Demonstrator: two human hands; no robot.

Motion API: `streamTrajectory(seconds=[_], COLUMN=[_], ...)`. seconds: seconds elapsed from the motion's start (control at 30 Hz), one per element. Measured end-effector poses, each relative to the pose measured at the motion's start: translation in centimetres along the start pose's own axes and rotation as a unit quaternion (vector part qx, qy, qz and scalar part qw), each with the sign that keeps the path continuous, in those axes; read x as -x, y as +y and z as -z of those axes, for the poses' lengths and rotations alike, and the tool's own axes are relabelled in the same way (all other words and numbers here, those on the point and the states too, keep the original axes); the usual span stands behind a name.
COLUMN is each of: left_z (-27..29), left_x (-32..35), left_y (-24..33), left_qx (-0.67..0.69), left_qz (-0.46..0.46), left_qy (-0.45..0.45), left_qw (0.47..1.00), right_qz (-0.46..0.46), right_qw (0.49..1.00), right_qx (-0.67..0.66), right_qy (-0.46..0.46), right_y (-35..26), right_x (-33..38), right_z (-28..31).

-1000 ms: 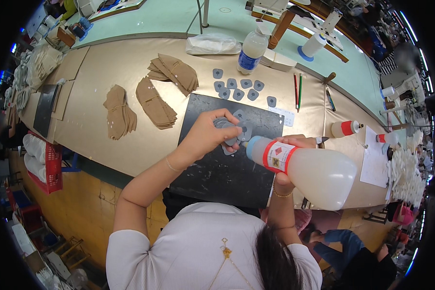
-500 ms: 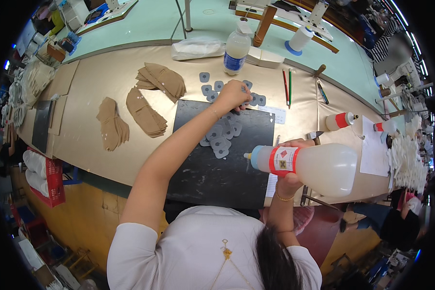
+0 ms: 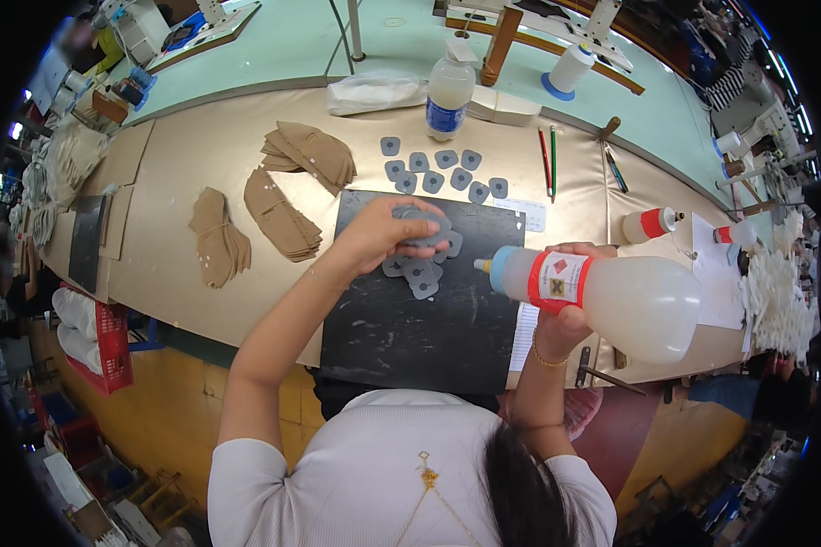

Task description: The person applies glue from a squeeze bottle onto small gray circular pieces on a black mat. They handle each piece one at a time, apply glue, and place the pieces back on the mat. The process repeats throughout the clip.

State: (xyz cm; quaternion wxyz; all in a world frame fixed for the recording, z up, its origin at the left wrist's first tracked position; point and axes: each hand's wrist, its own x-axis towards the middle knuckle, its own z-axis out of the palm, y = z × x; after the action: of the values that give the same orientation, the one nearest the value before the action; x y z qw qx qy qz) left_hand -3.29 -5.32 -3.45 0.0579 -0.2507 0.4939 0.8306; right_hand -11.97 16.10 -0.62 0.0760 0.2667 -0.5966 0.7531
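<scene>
My left hand [image 3: 380, 235] is over the far part of a black board [image 3: 383, 342]. Its thumb and fingers are closed round some grey patches [image 3: 421, 221]; how many cannot be made out. Right under it lies a loose pile of more grey patches [image 3: 420, 275], each a small rounded piece with a dark mark in the middle. Beyond the board, several single grey patches [image 3: 446, 159] are spread on the tabletop. My right hand [image 3: 570, 314] grips a big cloudy plastic squeeze bottle [image 3: 643, 305] tilted on its side, its yellow nozzle pointing left above the board.
Stacks of brown cut pieces [image 3: 283, 216] lie to the left. At the back stand a clear bottle with a blue label [image 3: 446, 100] and a white thread cone [image 3: 570, 68]. Pencils [image 3: 552, 159], a small red-banded bottle [image 3: 649, 225] and a hammer-like tool [image 3: 602, 369] lie on the right.
My left hand has come back from the spread patches to above the pile, with grey patches in its fingers. The squeeze bottle has shifted slightly right in my right hand.
</scene>
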Motion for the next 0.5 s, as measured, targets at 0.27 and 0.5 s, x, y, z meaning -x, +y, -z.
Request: streamTrajectory(seconds=[0.27, 0.5], left_z=[-2.0, -3.0], left_x=[4.4, 5.7], left_y=[-0.4, -0.4], left_qx=[-0.052, -0.034], left_qz=[-0.048, -0.050], left_qy=[0.014, -0.007], left_qw=[0.997, 0.998], right_qz=[0.054, 0.081], right_qw=[0.996, 0.994], right_qx=[0.032, 0.020], right_qy=[-0.060, -0.065], right_y=[-1.1, -1.4], right_x=[-0.1, 0.2], right_z=[-1.9, -1.7])
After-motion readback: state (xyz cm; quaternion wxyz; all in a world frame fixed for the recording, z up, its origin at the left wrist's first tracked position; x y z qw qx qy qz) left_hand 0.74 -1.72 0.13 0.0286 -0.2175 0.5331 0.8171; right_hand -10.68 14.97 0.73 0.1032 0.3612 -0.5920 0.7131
